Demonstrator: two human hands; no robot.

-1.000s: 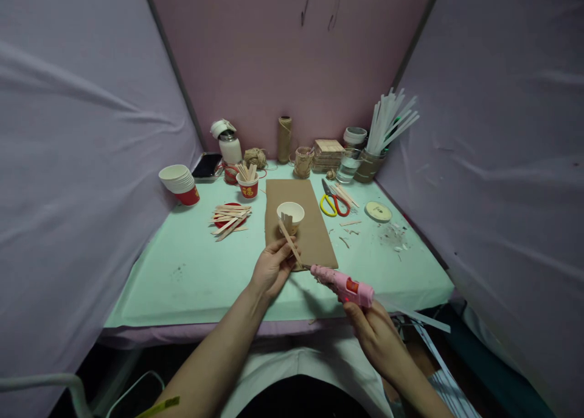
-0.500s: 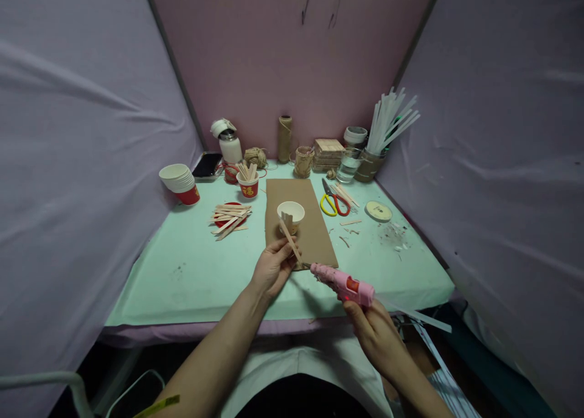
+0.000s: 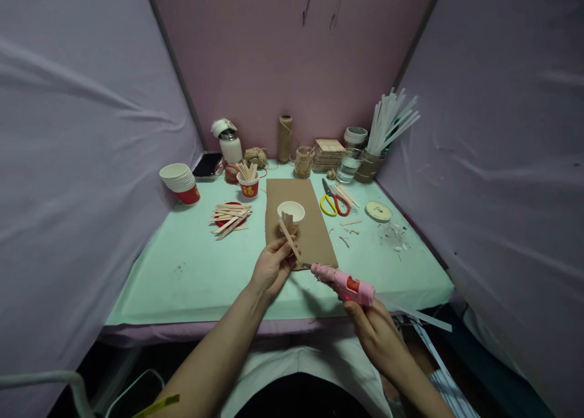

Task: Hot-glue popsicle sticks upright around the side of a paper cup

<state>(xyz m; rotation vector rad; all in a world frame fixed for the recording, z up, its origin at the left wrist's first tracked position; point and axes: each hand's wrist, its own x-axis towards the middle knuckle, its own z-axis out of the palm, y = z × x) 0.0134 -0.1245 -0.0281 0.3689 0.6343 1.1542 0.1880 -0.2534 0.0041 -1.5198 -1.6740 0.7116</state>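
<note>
Pinched in the fingers of my left hand (image 3: 272, 269) is a wooden popsicle stick (image 3: 289, 240), slanting over the near end of a cardboard sheet (image 3: 292, 190). My right hand (image 3: 376, 330) is closed round the handle of a pink hot glue gun (image 3: 342, 282), a clear glue stick (image 3: 431, 320) poking out of its back. The gun's nozzle is at the lower end of the popsicle stick; whether they touch I cannot tell. Just beyond my left fingers a paper cup (image 3: 292, 210) stands on the cardboard, partly hidden by the popsicle stick.
Left lie popsicle sticks (image 3: 230, 217) on a red dish, with a red cup of sticks (image 3: 249, 185) and stacked paper cups (image 3: 181, 184) behind. To the right are scissors (image 3: 335, 204), a round lid (image 3: 378, 211) and scraps. A twine spool (image 3: 285, 139) and glue sticks (image 3: 387, 123) stand at the back.
</note>
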